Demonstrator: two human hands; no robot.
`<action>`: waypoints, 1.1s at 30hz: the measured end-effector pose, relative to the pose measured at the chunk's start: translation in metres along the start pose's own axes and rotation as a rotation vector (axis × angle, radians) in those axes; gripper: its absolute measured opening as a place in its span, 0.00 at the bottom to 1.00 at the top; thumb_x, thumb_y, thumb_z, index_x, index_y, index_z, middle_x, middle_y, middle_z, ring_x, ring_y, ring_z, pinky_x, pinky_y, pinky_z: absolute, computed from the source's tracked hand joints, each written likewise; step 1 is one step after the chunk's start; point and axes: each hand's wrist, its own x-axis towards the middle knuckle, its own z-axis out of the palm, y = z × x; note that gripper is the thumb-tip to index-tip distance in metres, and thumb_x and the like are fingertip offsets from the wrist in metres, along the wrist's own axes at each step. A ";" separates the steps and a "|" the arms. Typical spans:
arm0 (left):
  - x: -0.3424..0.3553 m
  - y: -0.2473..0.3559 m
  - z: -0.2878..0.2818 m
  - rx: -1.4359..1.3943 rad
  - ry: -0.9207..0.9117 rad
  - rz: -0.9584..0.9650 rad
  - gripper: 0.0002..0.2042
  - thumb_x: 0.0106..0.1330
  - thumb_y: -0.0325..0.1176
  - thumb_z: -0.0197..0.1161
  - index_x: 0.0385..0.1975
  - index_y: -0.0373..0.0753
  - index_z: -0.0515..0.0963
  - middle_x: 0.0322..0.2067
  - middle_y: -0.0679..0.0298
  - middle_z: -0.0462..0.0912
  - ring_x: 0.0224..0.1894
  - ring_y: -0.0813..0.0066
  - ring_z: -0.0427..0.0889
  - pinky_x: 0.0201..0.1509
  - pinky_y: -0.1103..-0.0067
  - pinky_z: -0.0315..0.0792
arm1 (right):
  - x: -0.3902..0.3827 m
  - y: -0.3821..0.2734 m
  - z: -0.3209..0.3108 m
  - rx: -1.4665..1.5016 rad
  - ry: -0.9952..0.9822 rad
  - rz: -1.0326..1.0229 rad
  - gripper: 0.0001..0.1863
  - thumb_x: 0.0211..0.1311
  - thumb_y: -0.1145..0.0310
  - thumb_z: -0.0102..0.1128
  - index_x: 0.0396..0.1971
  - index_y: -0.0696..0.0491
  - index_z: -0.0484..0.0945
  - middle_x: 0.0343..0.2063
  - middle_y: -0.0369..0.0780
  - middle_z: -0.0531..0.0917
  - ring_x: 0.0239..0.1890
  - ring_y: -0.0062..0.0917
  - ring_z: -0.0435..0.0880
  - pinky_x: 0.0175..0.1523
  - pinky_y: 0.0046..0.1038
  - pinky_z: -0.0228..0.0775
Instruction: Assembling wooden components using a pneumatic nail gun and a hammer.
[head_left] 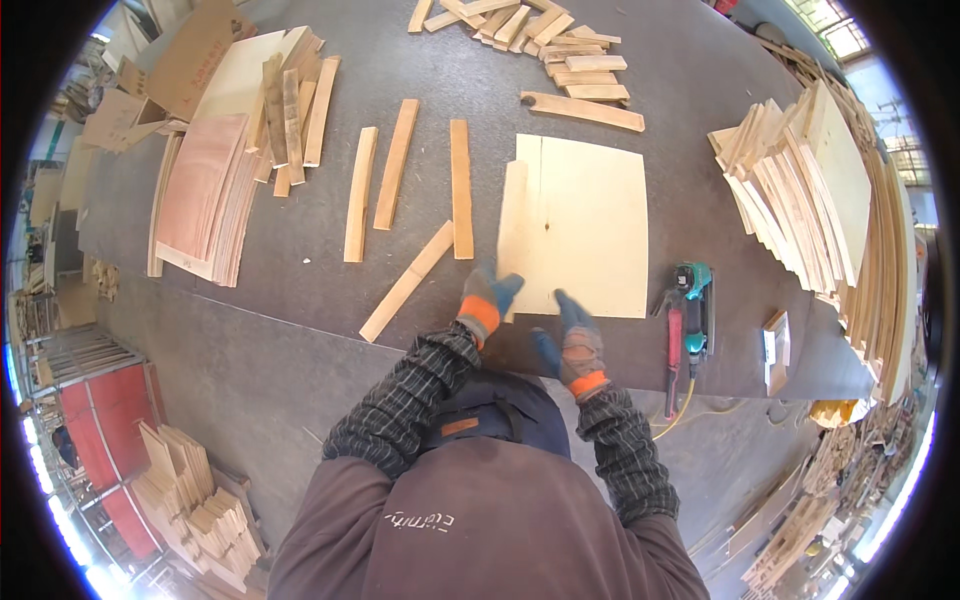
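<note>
A pale square plywood panel (pixel 590 230) lies on the dark worktable, with a wooden strip (pixel 514 200) along its left edge. My gloved left hand (pixel 487 300) grips the lower end of that strip. My gloved right hand (pixel 571 345) is at the panel's near edge, fingers apart and holding nothing. To the right lies a teal nail gun (pixel 700 290) with a hose, beside a red-handled tool (pixel 674 340). Several loose strips, among them an upright one (pixel 461 190) and a slanted one (pixel 405 282), lie left of the panel.
Stacked boards stand at the left (pixel 200 200) and right (pixel 800 190) of the table (pixel 300 340). A pile of short strips (pixel 590 65) lies at the back, cardboard (pixel 190 70) at the back left. A small wooden piece (pixel 776 350) sits near the right front edge.
</note>
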 end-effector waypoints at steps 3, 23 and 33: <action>0.009 0.004 0.000 -0.033 0.107 0.111 0.28 0.65 0.28 0.69 0.64 0.23 0.73 0.48 0.49 0.88 0.42 0.67 0.87 0.45 0.74 0.82 | 0.005 0.029 -0.001 -0.332 0.086 -0.038 0.50 0.58 0.50 0.74 0.76 0.55 0.63 0.72 0.54 0.69 0.74 0.52 0.68 0.76 0.49 0.62; -0.004 0.044 0.019 -0.427 -0.003 0.182 0.27 0.68 0.29 0.71 0.66 0.27 0.73 0.56 0.50 0.85 0.53 0.64 0.86 0.57 0.73 0.82 | 0.023 0.024 0.006 -0.318 0.276 -0.251 0.45 0.58 0.63 0.65 0.77 0.58 0.63 0.74 0.54 0.67 0.77 0.55 0.63 0.81 0.56 0.51; -0.002 0.063 0.026 -0.946 -0.477 -0.060 0.28 0.79 0.48 0.61 0.66 0.29 0.73 0.52 0.53 0.86 0.49 0.69 0.89 0.57 0.74 0.84 | 0.017 0.001 -0.005 -0.172 0.418 -0.365 0.46 0.55 0.64 0.69 0.74 0.65 0.64 0.70 0.60 0.70 0.73 0.59 0.68 0.77 0.56 0.60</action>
